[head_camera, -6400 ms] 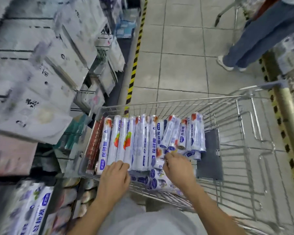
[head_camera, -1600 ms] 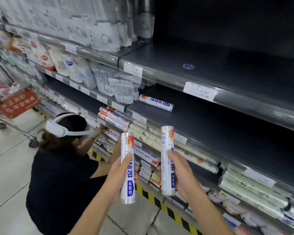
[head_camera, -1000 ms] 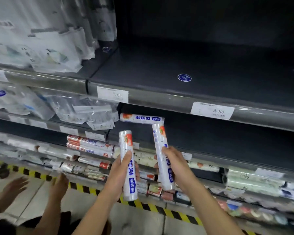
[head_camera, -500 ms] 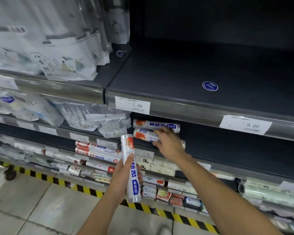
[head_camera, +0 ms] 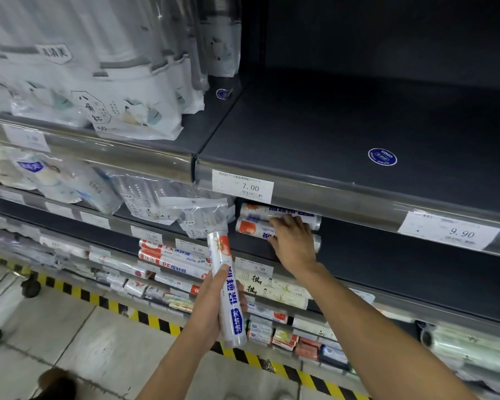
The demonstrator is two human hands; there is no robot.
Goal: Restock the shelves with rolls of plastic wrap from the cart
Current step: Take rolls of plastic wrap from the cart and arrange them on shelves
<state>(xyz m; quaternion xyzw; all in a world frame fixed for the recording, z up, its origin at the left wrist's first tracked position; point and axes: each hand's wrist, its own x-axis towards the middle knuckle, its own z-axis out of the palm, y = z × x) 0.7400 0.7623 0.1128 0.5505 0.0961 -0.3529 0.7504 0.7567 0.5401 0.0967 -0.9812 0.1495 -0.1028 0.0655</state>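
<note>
three rolls of this plastic wrap are showing: one in hand and two on the shelf. the left hand [head_camera: 214, 310] is holding a white plastic wrap roll in clear film with blue lettering and an orange picture, the held roll [head_camera: 227, 287], upright in front of the shelving; its grip is closed around the lower half, with the thumb lying up the front of the tube.

the right hand [head_camera: 293, 243] is reaching into the dark grey middle shelf [head_camera: 387, 264], where the other two matching rolls are lying on their sides, parallel and touching. the front roll [head_camera: 253, 228] is sitting under this hand, the fingers curling over its top and the thumb pressing its near side, so the grip is closed on it. the back roll [head_camera: 271, 210] is lying just behind, and the fingertips are reaching its edge.

above, the dark upper shelf [head_camera: 344, 125] is carrying two round blue stickers [head_camera: 382, 156], and its rail is showing two white price tags, one reading 7.00 [head_camera: 243, 186] and one reading 9.90 [head_camera: 447, 230]. below the held roll, two red-and-white rolls [head_camera: 170, 255] are lying stacked on a lower shelf. a yellow-and-black striped band [head_camera: 156, 321] is running along the grey tiled floor [head_camera: 98, 350] at the foot of the shelving.
</note>
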